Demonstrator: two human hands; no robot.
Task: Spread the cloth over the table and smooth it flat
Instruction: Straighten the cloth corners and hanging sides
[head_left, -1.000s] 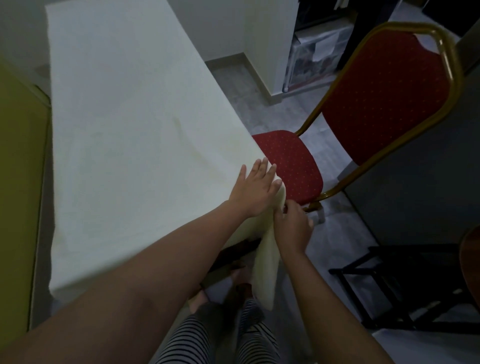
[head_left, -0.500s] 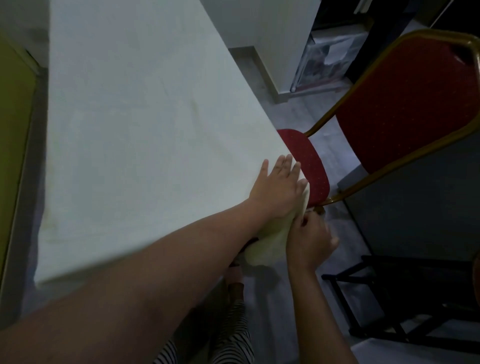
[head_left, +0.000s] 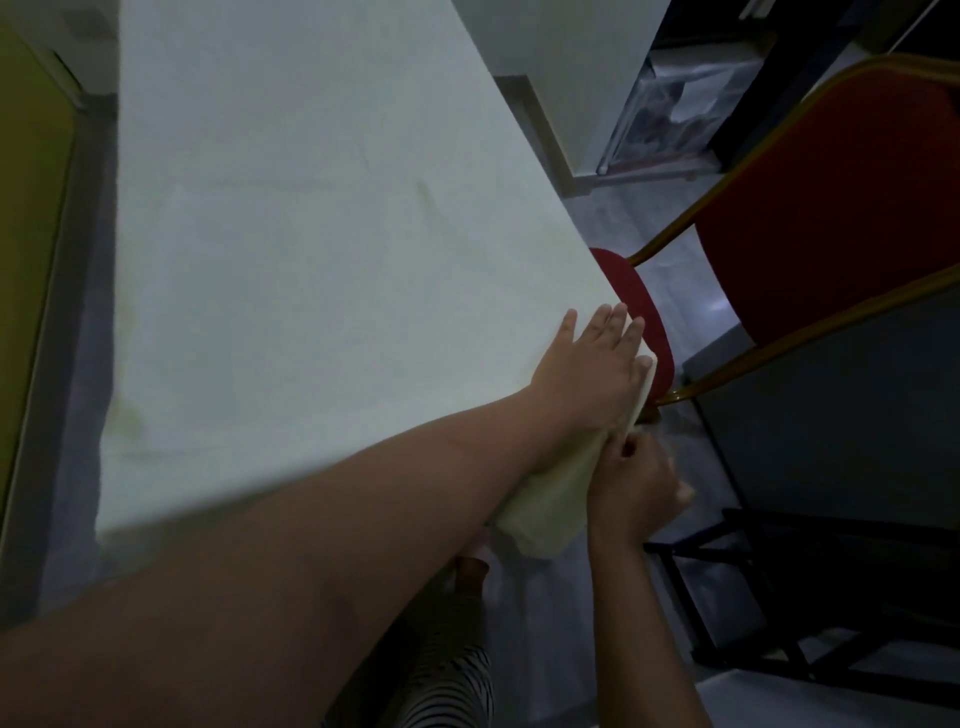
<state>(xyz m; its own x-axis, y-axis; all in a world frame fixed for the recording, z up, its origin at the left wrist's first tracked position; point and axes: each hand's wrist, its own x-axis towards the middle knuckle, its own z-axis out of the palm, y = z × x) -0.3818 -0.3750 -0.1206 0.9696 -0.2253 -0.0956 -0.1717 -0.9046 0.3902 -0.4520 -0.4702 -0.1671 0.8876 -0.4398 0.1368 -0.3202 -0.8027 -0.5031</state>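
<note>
We see the pale cloth (head_left: 311, 234) lying across the whole table top, its surface mostly flat with a few faint creases. Its near right corner spills over the edge and hangs as a loose flap. Our left arm reaches diagonally across the near edge. The left hand (head_left: 592, 364) lies palm down on that corner, fingers straight and slightly spread, pressing the fabric without gripping it. The right hand (head_left: 634, 483) sits lower, just below the table edge, its forearm coming up from the bottom. Its fingers are curled in against the hanging flap and pinch its edge. A red chair (head_left: 831, 208) stands just beside this corner.
</note>
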